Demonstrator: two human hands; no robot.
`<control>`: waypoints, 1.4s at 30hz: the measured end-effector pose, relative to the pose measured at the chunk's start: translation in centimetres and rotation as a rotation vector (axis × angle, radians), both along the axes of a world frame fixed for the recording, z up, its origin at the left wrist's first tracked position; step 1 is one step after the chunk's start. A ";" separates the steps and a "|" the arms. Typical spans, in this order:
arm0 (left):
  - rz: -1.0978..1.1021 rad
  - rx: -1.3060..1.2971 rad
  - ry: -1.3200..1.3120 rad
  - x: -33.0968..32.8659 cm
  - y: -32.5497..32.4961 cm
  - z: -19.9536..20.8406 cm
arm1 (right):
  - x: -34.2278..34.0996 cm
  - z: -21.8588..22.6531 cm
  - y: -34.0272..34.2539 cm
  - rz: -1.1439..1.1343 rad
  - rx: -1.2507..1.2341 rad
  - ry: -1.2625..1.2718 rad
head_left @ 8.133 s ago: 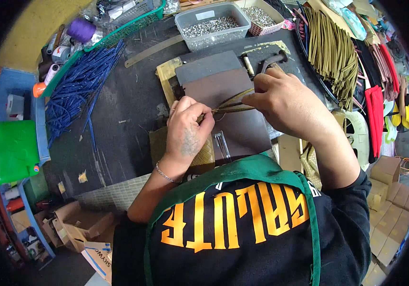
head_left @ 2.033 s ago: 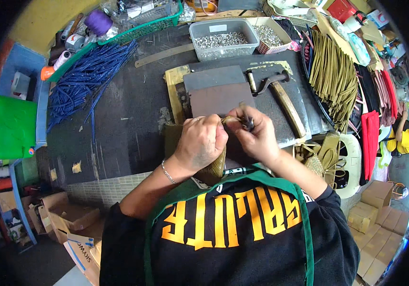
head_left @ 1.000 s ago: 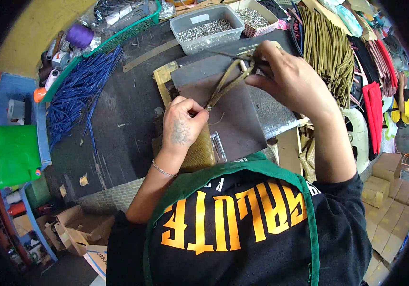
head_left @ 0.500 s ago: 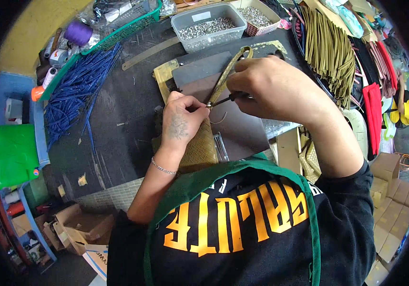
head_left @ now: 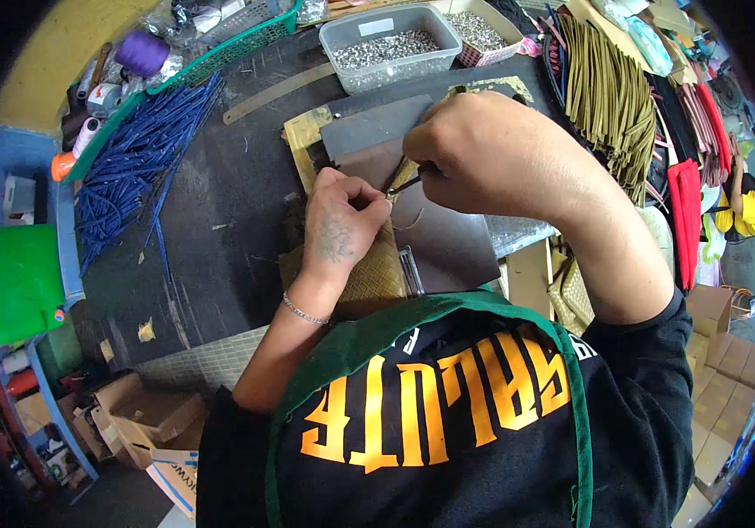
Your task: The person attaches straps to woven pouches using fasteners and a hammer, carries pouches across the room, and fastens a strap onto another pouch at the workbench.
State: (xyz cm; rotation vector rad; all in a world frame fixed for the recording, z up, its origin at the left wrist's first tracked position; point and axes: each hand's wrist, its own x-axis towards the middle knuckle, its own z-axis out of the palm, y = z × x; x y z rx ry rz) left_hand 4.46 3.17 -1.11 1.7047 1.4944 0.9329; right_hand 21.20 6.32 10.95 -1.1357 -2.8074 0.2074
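My left hand (head_left: pixel 340 220) is closed, thumb and forefinger pinching near a small metal fitting (head_left: pixel 390 192). The fitting sits at the lower end of a narrow olive strap (head_left: pixel 405 171), at the top of an olive woven-pattern bag or pouch (head_left: pixel 376 275). My right hand (head_left: pixel 465 150) is wrapped round a dark tool with a thin shaft (head_left: pixel 408 183), like a screwdriver. Its tip meets or nearly meets the fitting; exact contact is too small to tell. Most of the strap and the tool's handle are hidden behind my right fist.
Dark and brown sheets (head_left: pixel 448 242) lie under my hands on the black table (head_left: pixel 228 202). Blue strips (head_left: pixel 135 158) are heaped at left, olive strips (head_left: pixel 606 97) at right. A clear tub (head_left: pixel 386 75) of small metal parts stands at the back, beside a metal ruler (head_left: pixel 276 92).
My right hand has shifted left, bringing the tool closer to my left fingers. Its fist now covers most of the strap loop seen before. My left hand has barely moved.
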 end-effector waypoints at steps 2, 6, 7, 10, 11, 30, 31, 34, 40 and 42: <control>-0.006 -0.003 0.006 0.0 -0.1 0.1 | -0.8 0.6 -0.3 -0.001 -0.018 -0.070; -0.060 0.163 0.038 0.1 0.3 -0.4 | -1.9 1.2 -0.4 0.025 -0.090 -0.058; -0.060 0.161 0.038 0.1 0.3 -0.6 | -2.1 1.2 -0.1 0.025 -0.092 -0.057; -0.071 0.170 -0.001 0.1 0.3 -0.7 | -2.8 1.6 0.6 0.025 -0.136 -0.144; -0.086 0.253 0.080 0.0 0.4 -0.7 | -3.1 1.7 0.7 0.057 -0.123 -0.153; -0.230 0.177 -0.379 1.3 1.1 -0.9 | -2.1 -3.4 4.6 0.163 0.349 0.887; -0.177 0.071 -0.514 0.8 0.7 -0.6 | -0.4 -3.9 3.4 -0.126 0.181 0.928; -0.153 0.106 -0.484 1.4 0.9 -0.3 | 9.8 -10.6 2.6 -0.639 0.311 0.699; -0.172 0.084 -0.516 1.6 1.3 -0.2 | 14.8 -18.9 -5.5 -0.906 0.171 0.088; -0.172 0.085 -0.503 1.6 1.3 -0.2 | 14.9 -19.1 -4.7 -0.914 0.165 0.045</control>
